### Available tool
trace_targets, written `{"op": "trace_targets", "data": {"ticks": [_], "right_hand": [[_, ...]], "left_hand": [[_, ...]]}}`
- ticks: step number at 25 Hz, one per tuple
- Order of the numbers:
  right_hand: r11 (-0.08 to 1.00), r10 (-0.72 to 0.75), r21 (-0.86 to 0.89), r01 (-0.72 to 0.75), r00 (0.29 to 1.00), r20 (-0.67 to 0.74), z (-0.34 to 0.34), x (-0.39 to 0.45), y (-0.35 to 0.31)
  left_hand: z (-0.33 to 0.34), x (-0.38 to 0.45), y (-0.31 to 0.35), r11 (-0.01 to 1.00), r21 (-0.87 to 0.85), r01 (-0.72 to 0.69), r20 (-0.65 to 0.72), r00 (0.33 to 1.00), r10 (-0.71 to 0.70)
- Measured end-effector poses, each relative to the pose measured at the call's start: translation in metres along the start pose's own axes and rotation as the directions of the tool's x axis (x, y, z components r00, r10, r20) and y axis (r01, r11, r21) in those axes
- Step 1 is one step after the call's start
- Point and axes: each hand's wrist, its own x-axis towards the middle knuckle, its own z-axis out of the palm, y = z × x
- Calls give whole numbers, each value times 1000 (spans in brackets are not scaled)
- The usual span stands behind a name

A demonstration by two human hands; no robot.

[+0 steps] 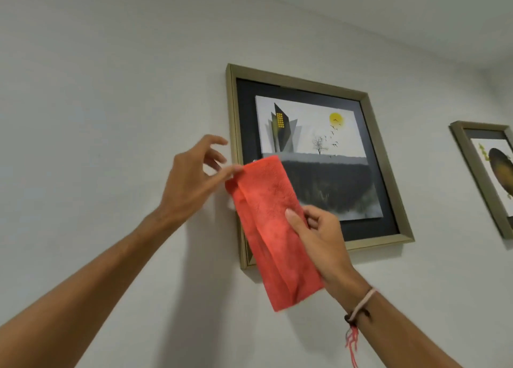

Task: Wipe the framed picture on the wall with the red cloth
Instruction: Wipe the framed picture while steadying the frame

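A framed picture [369,151] with a dull gold frame and dark mat hangs on the white wall, showing a building, a tree and a yellow sun. The red cloth [269,223], folded into a long strip, hangs in front of the picture's lower left corner. My left hand [194,178] pinches the cloth's upper left corner between thumb and forefinger, other fingers spread. My right hand [319,237] grips the cloth's right edge near its middle, thumb on the front. The cloth hides the frame's lower left part.
A second gold-framed picture [483,178] hangs to the right, cut off by the image edge. Plain white wall [111,104] spreads left of and below the first picture. A string bracelet is on my right wrist.
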Motion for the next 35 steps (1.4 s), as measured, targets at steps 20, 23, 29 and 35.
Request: {"op": "trace_targets", "data": {"ticks": [20,23,29,35], "right_hand": [[268,-431,-727,632,754,496,51,101,5],[305,-406,-751,585,794,453,68,103,-7],[387,-342,-757,526,845,412,78,75,-6],[393,-274,-741,545,838,471,55,-10,34]], "left_hand": [[11,85,-58,639,724,-260,197,965,170],[13,87,-58,638,727,-252,191,968,165],[15,88,-61,639,732,-237,174,972,161],[15,85,-57,648,726,-230,170,973,155]]}}
